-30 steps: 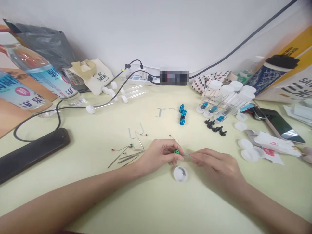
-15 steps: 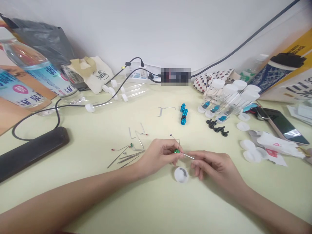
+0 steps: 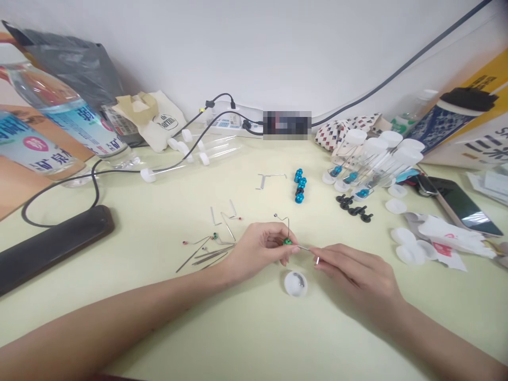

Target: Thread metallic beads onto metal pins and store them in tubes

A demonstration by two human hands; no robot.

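Observation:
Between the thumb and fingers of my left hand [image 3: 270,244] is a small green part [image 3: 288,241], with a thin bent wire [image 3: 288,225] rising from it. My right hand [image 3: 353,267] pinches a thin metal hex key [image 3: 305,248], whose far end meets the green part at my left fingertips. Just below, a white cap [image 3: 295,284] on the table holds small metal bits. Left of my left hand lie several thin metal rods [image 3: 212,255] and bent wires with small coloured ends. Blue metal parts [image 3: 299,186] stand in a short row beyond my hands.
Clear tubes with white caps [image 3: 375,145] stand at the back right, near black screws [image 3: 353,205], loose white caps [image 3: 408,246] and a phone [image 3: 466,203]. A black case [image 3: 55,246] and bottles [image 3: 75,111] are at the left. Cables run along the wall to a power strip [image 3: 230,121].
My right hand has turned, and its fingers are closer together around the hex key. The wire on the green part has shifted slightly left and stands more upright.

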